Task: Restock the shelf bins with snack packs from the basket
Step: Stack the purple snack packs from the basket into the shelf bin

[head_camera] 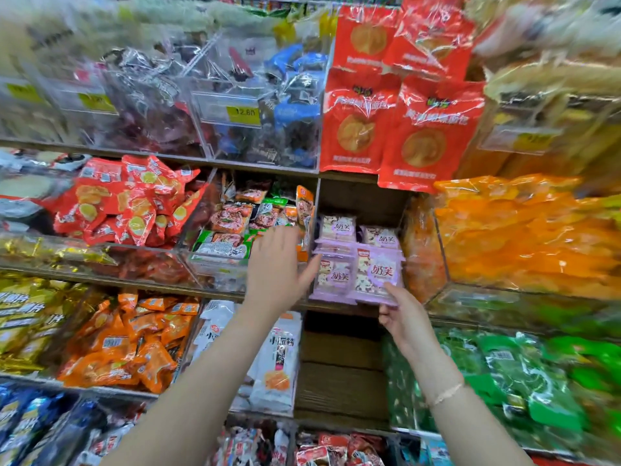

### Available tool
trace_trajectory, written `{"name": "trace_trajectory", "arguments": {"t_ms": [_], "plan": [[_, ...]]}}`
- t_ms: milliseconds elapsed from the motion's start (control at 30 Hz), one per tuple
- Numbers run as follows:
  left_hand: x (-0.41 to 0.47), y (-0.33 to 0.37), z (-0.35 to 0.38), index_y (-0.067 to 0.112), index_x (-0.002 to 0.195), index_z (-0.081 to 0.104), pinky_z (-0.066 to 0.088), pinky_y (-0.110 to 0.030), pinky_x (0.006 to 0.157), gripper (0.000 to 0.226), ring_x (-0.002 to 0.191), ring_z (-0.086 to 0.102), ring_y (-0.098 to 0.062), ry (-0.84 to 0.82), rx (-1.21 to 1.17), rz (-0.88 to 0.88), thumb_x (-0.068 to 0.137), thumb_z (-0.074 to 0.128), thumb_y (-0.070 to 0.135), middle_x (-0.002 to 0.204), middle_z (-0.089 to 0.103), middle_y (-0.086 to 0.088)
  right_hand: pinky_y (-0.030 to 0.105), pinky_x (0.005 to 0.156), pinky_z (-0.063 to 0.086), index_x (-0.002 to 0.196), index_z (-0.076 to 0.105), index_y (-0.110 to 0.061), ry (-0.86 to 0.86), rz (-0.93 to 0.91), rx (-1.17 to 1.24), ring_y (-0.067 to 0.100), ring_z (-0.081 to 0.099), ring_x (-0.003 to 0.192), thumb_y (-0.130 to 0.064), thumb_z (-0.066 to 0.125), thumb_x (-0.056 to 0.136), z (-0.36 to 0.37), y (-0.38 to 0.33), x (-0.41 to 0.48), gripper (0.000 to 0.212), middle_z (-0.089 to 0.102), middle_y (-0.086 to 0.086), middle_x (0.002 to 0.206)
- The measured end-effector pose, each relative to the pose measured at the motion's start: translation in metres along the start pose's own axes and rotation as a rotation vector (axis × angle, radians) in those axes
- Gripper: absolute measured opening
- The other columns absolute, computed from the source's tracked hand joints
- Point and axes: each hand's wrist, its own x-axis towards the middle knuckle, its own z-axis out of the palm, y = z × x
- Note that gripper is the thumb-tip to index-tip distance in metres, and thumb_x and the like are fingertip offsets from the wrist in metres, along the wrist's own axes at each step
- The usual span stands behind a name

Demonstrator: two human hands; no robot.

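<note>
— Your left hand (275, 268) is spread flat, thumb touching the left edge of the purple snack packs (358, 275).
— And the right?
— Your right hand (405, 319) pinches their near right corner. They lie crosswise at the mouth of the shelf bin (364, 200), between both hands.

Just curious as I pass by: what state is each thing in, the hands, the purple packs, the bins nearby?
Purple packs: stacked in their bin, front ones upright.
Left hand: open, fingers straight, thumb against the packs' side.
Right hand: pinching the front pack's lower edge.
Red packs: heaped, bin full.
Orange packs: heaped high.
</note>
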Motion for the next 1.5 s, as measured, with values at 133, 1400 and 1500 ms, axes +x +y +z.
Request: {"name": "trace_trajectory", "arguments": {"t_ms": [133, 1400, 1500], "plan": [[0.002, -0.003, 0.021, 0.013, 0.068, 0.055, 0.037, -0.033, 0.058, 0.035, 0.061, 0.055, -0.027, 0.059, 0.109, 0.054, 0.085, 0.048, 0.042, 0.06, 0.055, -0.004, 0.017, 0.036, 0.033, 0.1, 0.06, -0.012, 0.087, 0.046, 0.093, 0.007, 0.043, 0.039, -0.014, 0.059, 0.091, 0.025, -0.017, 0.039, 0.009, 0.06, 0.001, 0.076], [-0.007, 0.004, 0.018, 0.006, 0.092, 0.054, 0.035, -0.037, 0.072, 0.031, 0.084, 0.049, -0.029, 0.145, -0.062, -0.046, 0.088, 0.05, 0.036, 0.087, 0.054, -0.01, 0.027, 0.076, 0.047, 0.105, 0.065, -0.014, 0.019, -0.581, -1.123, 0.021, 0.062, 0.087, -0.02, 0.052, 0.091, 0.012, -0.042, 0.001, 0.02, 0.067, 0.004, 0.1], [-0.044, 0.015, 0.008, 0.001, 0.107, 0.054, 0.035, -0.037, 0.088, 0.034, 0.103, 0.049, -0.032, 0.132, -0.34, -0.111, 0.087, 0.057, 0.028, 0.106, 0.056, -0.016, 0.009, 0.06, 0.037, 0.103, 0.063, -0.018, -0.011, -0.516, -1.012, 0.009, 0.054, 0.077, -0.024, 0.053, 0.092, -0.019, -0.02, -0.055, 0.017, 0.062, -0.004, 0.089]]}}
